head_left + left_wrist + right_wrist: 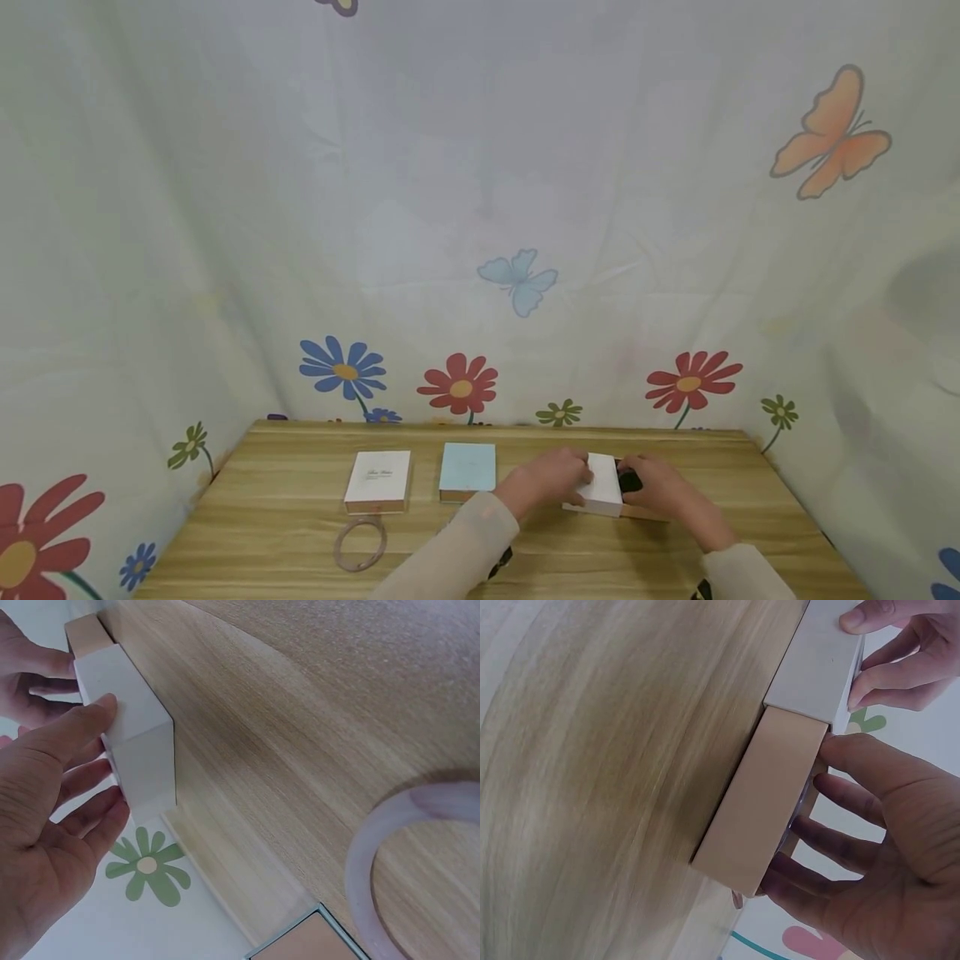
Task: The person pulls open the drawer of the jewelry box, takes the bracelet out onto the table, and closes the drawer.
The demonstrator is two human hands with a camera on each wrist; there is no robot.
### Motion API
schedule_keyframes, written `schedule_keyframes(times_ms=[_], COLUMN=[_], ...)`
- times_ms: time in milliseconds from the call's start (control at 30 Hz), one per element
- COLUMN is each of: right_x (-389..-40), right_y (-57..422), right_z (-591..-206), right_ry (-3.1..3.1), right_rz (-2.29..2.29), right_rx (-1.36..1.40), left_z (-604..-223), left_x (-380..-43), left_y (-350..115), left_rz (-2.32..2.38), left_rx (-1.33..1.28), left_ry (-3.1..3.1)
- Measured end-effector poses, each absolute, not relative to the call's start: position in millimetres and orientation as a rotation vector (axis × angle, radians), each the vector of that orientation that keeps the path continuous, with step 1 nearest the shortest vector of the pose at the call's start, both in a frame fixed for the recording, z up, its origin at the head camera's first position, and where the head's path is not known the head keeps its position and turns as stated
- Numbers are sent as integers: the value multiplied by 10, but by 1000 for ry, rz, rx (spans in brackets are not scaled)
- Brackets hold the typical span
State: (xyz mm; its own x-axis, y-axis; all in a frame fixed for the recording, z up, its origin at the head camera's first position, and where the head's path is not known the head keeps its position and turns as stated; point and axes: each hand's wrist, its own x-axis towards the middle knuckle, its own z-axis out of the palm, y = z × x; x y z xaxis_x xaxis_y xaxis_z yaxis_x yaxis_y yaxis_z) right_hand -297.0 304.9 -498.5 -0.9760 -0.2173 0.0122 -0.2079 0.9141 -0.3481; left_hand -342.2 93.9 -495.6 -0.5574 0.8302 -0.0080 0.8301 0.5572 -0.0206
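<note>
On the right part of the table lies a white box sleeve (600, 487), with its tan drawer (761, 802) slid partly out to the right. My left hand (547, 479) grips the sleeve, thumb on one face and fingers against the side, as the left wrist view shows. My right hand (900, 832) has its bent fingers over the drawer's edge, fingertips reaching into the dark opening. A clear glossy rim (802, 806) shows beside those fingertips inside the drawer; I cannot tell whether they pinch it.
A white box (378, 479) with dark lettering lies at the left, and a light blue box (467, 471) in the middle. A pale bangle (360, 544) lies before the white box. Another pale bangle (360, 877) lies near the blue box. A flowered curtain (480, 167) hangs behind the table.
</note>
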Motion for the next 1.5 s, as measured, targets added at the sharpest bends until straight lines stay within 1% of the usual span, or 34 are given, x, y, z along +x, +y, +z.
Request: schedule_keyframes(times_ms=[433, 700, 900, 1267, 1500], right_x=[-3053, -3111, -3136, -3138, -3164], right_y=[2998, 2964, 2964, 3004, 2990], right_z=[-4987, -4947, -4913, -4905, -4851], right_ry=[3023, 2996, 2977, 2988, 2955], right_rz=[-516, -501, -509, -509, -550], right_rx=[-299, -325, -277, -336, -315], left_z=[-4945, -4953, -4936, -4932, -4908], left_x=[-3426, -3436, -3444, -3432, -3433], left_y=[952, 945, 948, 980, 958], left_rz=[76, 53, 42, 58, 61], left_rx=[-1480, -1463, -1465, -1500, -1485], left_ry=[-2757, -2775, -2778, -2732, -2749])
